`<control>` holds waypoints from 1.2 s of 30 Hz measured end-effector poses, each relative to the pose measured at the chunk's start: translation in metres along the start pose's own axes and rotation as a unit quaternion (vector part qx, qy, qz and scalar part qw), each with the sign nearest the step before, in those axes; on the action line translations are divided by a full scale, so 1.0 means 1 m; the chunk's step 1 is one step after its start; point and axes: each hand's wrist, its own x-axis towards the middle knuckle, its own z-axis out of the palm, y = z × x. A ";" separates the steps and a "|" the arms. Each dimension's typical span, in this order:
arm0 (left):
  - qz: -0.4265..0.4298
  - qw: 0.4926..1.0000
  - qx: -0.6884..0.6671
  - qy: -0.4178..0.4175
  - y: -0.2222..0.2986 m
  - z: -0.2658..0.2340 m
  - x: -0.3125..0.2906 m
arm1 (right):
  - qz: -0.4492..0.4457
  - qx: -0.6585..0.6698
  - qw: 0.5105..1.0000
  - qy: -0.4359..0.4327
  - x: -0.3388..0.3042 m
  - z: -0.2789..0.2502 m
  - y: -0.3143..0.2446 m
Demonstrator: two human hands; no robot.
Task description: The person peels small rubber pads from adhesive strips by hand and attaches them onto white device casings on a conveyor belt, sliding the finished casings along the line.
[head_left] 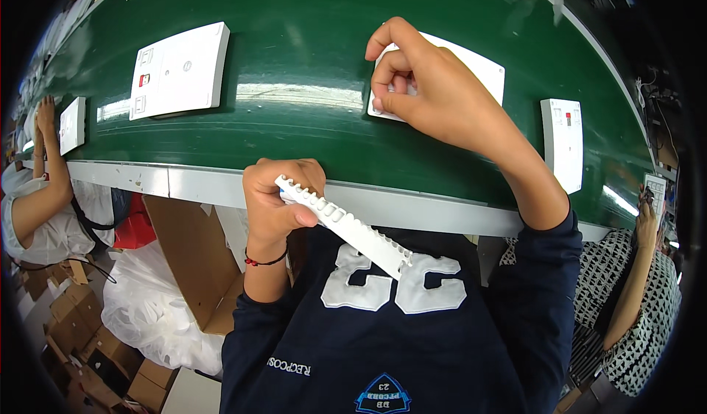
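My left hand [283,193] is closed round one end of a white strip [357,233] with rounded notches along its edges. The strip slants down to the right in front of my shirt, beyond the front edge of the green work surface. Over a flat white plastic panel [471,68] my right hand [434,82] is bent, fingertips and thumb drawn together at the panel's left part. Whatever lies between those fingertips, if anything, is too small to make out. The hand covers much of that panel.
On the green surface [294,53] lie a white panel with a red mark [180,71] to the left and another white panel [563,145] to the right. Co-workers' arms [40,186] show at both sides. Cardboard [184,259] and a white plastic bag [158,303] sit below left.
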 end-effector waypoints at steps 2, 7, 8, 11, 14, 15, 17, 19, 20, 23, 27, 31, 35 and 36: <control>0.000 1.000 -0.002 0.004 -0.002 0.003 -0.001 | -0.003 -0.003 1.000 0.006 0.000 0.001 0.001; -0.002 1.000 0.005 -0.002 -0.004 0.008 -0.001 | -0.013 0.000 1.000 0.018 -0.001 0.003 0.001; -0.003 1.000 0.008 -0.006 -0.004 0.010 -0.001 | -0.015 0.002 1.000 0.022 -0.002 0.003 0.001; 0.000 1.000 0.006 -0.006 -0.006 0.015 -0.001 | -0.019 0.003 1.000 0.021 -0.003 0.003 0.002; 0.002 1.000 0.005 -0.007 -0.008 0.021 -0.002 | -0.022 0.005 1.000 0.021 -0.006 0.001 0.002; 0.003 1.000 0.005 -0.008 -0.009 0.023 -0.003 | -0.022 0.008 1.000 0.020 -0.007 0.001 0.002; 0.006 1.000 0.006 -0.011 -0.010 0.026 -0.004 | -0.022 0.013 1.000 0.017 -0.008 0.000 0.002; 0.007 1.000 0.006 -0.013 -0.011 0.029 -0.004 | -0.021 0.016 1.000 0.016 -0.008 -0.001 0.002; 0.007 1.000 0.005 -0.014 -0.011 0.030 -0.004 | -0.025 0.013 0.999 0.021 -0.008 -0.001 0.002; 0.006 1.000 0.004 -0.019 -0.012 0.032 -0.003 | -0.036 0.007 0.999 0.035 -0.007 0.000 0.002; 0.008 1.000 -0.002 -0.020 -0.015 0.037 -0.004 | -0.045 -0.003 0.998 0.033 -0.007 0.000 0.002; 0.011 1.000 -0.005 -0.023 -0.017 0.042 -0.004 | -0.060 -0.019 0.997 0.042 -0.006 0.001 0.002; 0.011 1.000 -0.004 -0.024 -0.017 0.047 -0.004 | -0.089 -0.055 0.993 0.060 -0.008 0.004 0.002; 0.009 1.000 -0.003 -0.025 -0.018 0.048 -0.005 | -0.105 -0.077 0.989 0.070 -0.009 0.005 0.002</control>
